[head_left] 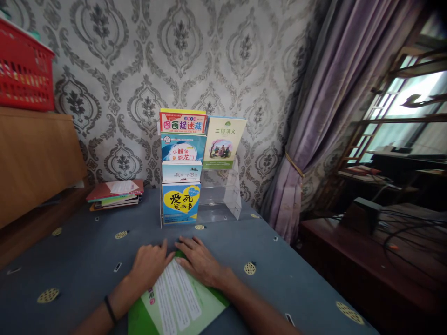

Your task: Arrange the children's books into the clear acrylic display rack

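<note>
A green book (188, 302) with columns of print on its light-green cover lies flat on the table in front of me. My left hand (150, 266), with a dark band on its wrist, rests at the book's upper left edge, thumb and forefinger stretched out and the other fingers partly hidden. Across the upper right part of the cover lies my right hand (199, 261), palm down with its fingers spread. Beyond both hands stands a clear acrylic book rack (232, 193). Its left column holds several books, a blue and yellow book (181, 203) lowest; a pale green book (224, 142) sits upper right.
A pile of books (115, 193) lies at the back left of the blue-grey tablecloth (87, 246). A wooden cabinet (38, 163) with a red basket (26, 70) stands at left. To the right are a purple curtain (296, 153) and a dark red surface with cables (366, 251).
</note>
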The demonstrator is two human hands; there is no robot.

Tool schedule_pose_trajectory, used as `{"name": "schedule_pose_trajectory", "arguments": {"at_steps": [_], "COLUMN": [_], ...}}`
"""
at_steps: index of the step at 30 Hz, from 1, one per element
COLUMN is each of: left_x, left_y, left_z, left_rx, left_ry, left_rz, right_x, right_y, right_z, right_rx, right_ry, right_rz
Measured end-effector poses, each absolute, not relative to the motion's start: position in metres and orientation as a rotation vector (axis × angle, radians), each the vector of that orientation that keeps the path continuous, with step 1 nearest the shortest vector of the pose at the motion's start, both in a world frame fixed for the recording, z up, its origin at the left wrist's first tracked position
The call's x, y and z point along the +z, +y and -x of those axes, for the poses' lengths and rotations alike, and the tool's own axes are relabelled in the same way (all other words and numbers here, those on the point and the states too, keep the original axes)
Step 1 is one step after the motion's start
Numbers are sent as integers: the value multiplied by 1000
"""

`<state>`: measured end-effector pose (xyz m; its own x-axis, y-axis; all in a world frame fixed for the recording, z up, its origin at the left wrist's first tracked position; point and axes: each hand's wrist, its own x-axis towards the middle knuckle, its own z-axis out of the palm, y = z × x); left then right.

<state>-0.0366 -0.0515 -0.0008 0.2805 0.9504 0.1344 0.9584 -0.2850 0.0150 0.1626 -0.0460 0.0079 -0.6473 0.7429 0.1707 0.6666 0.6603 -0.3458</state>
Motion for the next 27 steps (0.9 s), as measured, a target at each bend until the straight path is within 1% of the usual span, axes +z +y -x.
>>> {"name": "schedule_pose_trajectory", "arguments": {"at_steps": [3,8,13,20,27], "left_x": [9,24,27,31,24], "left_y": [-56,-61,-60,-59,-51], "left_z": [34,38,43,44,50], "left_rx": [-73,-28,-71,-54,-157], "left_ry": [-1915,-2004,-1991,-1994,-1943], "left_rz": [2436,2506,2630,2649,2608], "right_x": [6,5,7,9,7], "right_y": [-46,-46,-45,-43,-51], "right_z": [-162,-162,-164,-169,-157], "right_rx": [336,326,347,408,340], "right_ry": [-2609,-2619,-2610,-2577,-2641], "right_rz": [1105,1099,1091,1126,1131]}}
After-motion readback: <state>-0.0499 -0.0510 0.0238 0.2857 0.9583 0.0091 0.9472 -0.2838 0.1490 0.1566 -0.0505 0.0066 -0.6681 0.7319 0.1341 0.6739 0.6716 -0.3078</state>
